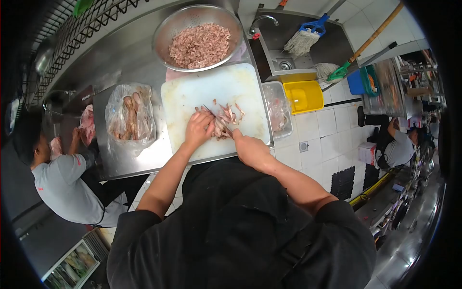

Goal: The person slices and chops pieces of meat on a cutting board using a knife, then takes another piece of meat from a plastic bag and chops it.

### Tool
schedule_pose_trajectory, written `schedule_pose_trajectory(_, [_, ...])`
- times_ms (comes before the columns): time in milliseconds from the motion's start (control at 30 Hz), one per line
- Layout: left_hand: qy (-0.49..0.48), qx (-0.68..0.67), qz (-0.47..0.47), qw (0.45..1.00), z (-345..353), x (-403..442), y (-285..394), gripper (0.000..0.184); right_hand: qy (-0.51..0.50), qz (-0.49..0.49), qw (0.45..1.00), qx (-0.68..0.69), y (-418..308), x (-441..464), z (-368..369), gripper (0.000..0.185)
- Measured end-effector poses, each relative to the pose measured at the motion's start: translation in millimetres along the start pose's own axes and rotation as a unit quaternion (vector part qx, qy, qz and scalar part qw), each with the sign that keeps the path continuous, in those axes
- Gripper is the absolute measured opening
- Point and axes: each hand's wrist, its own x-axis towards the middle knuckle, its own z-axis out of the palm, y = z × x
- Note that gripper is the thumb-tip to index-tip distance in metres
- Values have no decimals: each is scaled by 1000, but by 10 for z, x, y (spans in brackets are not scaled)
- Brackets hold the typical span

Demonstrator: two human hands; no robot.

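Note:
On a white cutting board [179, 103] lie strips of reddish-pale meat [221, 129], with cut pieces spread toward the right. My right hand [251, 150] is wrapped round the handle of a knife, whose narrow blade [210, 111] slants up and left over the meat. My left hand [199, 129] has its fingers curled on the meat, close to the blade on its left side. Beyond the board stands a steel colander [161, 45] with a heap of chopped meat [199, 45]. Left of the board rests a clear plastic bag [147, 123] with long brownish meat pieces inside.
Right of the board is a clear plastic tub [279, 108], beside a yellow bin [304, 96]. A sink [288, 58] with mops [304, 39] lies at the back right. At far left, a co-worker [67, 178] handles meat. Another person [398, 147] crouches at far right.

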Motion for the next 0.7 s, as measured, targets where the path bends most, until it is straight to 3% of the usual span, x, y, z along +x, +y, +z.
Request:
schedule_pose_trajectory(100, [-4, -8, -4, 1000, -3, -42, -14, 13, 65, -31, 997, 27, 44, 426, 271, 21])
schedule_pose_trajectory(433, [27, -21, -15, 999, -28, -6, 38, 14, -2, -15, 1000, 6, -93, 60, -70, 24])
schedule_pose_trajectory(567, [6, -18, -21, 1000, 10, -62, -8, 15, 43, -17, 999, 26, 90, 433, 406, 23])
schedule_pose_trajectory(700, [30, -23, -6, 999, -33, -22, 1, 14, 59, -29, 998, 21, 81, 511, 242, 21])
